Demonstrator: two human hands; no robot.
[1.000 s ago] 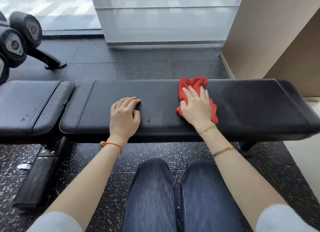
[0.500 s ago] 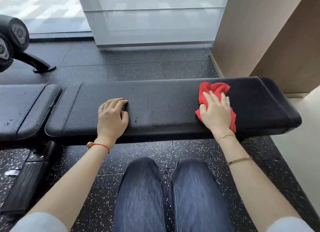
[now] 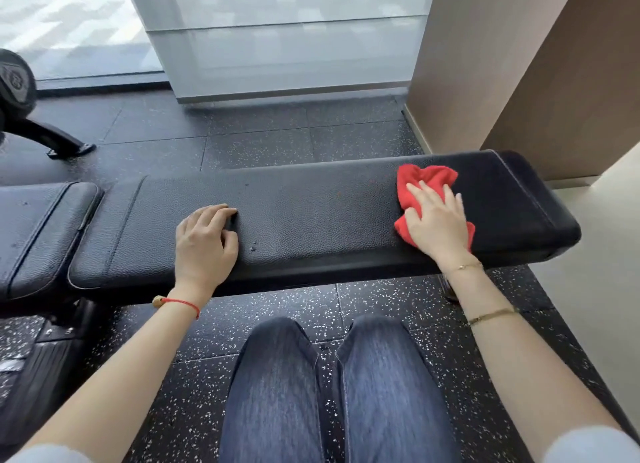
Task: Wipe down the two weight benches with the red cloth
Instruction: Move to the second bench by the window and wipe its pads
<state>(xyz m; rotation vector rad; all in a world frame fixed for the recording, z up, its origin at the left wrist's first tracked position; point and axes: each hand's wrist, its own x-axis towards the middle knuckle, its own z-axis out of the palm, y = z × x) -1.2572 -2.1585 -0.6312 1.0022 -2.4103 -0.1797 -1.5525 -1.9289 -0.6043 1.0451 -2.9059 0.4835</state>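
Observation:
A long black padded bench back (image 3: pixel 311 217) runs across the view in front of my knees. Its shorter seat pad (image 3: pixel 38 227) adjoins it at the left. The crumpled red cloth (image 3: pixel 427 180) lies near the bench's right end. My right hand (image 3: pixel 436 220) presses flat on the cloth with straight, spread fingers. My left hand (image 3: pixel 204 241) rests on the pad left of centre, its fingers bent with the tips on the leather, holding nothing. Only this one bench is in view.
A dumbbell (image 3: pixel 15 82) on a black rack leg (image 3: pixel 52 139) stands at the far left. A tan wall (image 3: pixel 502 64) rises just behind the bench's right end. Frosted glass (image 3: pixel 284 40) lines the back. The floor (image 3: pixel 270 144) is black speckled rubber tile.
My right hand has slid the red cloth rightward along the bench, from its middle to near the right end. My left hand has stayed in place on the pad.

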